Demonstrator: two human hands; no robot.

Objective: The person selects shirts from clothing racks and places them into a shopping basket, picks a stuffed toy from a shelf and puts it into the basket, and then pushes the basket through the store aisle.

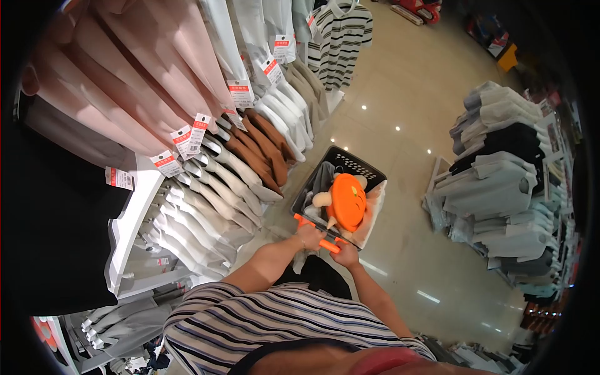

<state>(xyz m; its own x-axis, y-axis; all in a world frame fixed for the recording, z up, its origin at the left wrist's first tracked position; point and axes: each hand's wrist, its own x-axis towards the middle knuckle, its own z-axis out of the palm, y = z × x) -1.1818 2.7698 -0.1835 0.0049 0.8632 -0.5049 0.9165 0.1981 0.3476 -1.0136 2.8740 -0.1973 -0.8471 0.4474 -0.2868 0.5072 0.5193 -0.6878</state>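
A dark shopping basket (302,199) with a perforated far wall stands in front of me. Across its near side runs an orange handle (329,245). My left hand (309,237) is closed around the handle's left part, and my right hand (344,254) grips its right end. Inside the basket lies an orange plush toy (348,201) with cream-coloured limbs. Grey fabric (322,178) is bunched at its left, and a pale peach-and-white item (373,209) lines the right side. The basket's base and any wheels are hidden.
Close on the left, pink garments (144,81) with price tags hang above rows of brown trousers (253,147) and beige ones. A striped polo shirt (340,44) hangs farther ahead. On the right stands a rack of pale shirts (490,181). Between them runs the shiny tiled floor (400,162).
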